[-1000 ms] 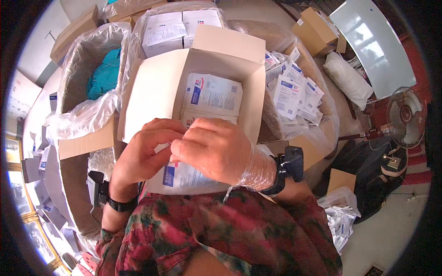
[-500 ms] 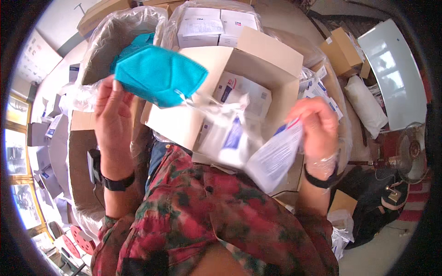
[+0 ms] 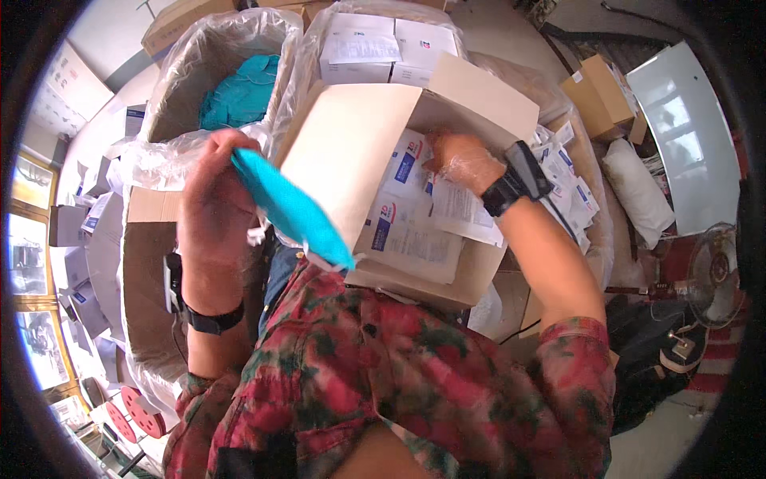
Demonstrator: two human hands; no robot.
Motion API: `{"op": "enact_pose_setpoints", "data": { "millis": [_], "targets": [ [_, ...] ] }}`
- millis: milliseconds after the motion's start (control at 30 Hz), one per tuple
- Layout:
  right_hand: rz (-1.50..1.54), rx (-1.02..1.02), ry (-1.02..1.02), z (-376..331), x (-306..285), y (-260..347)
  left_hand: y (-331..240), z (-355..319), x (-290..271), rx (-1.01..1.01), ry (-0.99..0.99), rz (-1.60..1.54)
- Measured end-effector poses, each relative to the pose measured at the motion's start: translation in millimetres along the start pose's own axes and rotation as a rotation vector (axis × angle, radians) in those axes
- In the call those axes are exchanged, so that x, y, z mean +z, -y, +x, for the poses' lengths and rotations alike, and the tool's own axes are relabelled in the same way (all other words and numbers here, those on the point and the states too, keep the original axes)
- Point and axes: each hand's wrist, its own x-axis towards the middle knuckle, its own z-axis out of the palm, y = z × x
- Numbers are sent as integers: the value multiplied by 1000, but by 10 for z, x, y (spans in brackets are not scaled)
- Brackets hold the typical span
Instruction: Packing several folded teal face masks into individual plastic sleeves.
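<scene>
My left hand (image 3: 219,209), blurred by motion, is closed on a teal face mask (image 3: 295,209) with white ear loops. The mask hangs edge-on from the fingers, left of an open cardboard box (image 3: 351,132). My right hand (image 3: 463,160) reaches into that box. Its curled fingers are at the upper edge of a flat white packet (image 3: 465,214) printed in blue and red; the fingertips are partly hidden. Similar white packets (image 3: 411,243) lie flat beneath it, covering the box's bottom.
A plastic-lined carton (image 3: 171,104) at the far left holds teal masks (image 3: 243,92). Behind the open box stand white boxes (image 3: 359,40). More white packets (image 3: 570,180) lie in a lined carton to the right. A fan (image 3: 712,275) stands at the far right.
My right hand has moved left and forward into the box with the white packet. The mask in my left hand has dropped lower and turned edge-on, away from the lined carton.
</scene>
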Motion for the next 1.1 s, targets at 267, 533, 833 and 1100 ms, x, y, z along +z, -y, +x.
{"op": "enact_pose_setpoints", "data": {
  "millis": [267, 533, 833, 1100],
  "targets": [
    [260, 111, -10, 361, 343, -51, 300, 5, 132, -18, -49, 218],
    [360, -124, -275, -89, 95, -25, 375, 132, 399, -33, -11, 567],
    [225, -288, -517, -1169, -693, 458, 705, 188, 590, 241, 184, 1010],
    [386, -314, -582, -1494, -695, 550, 667, -63, 951, 222, 363, 1011]
  ]
}}
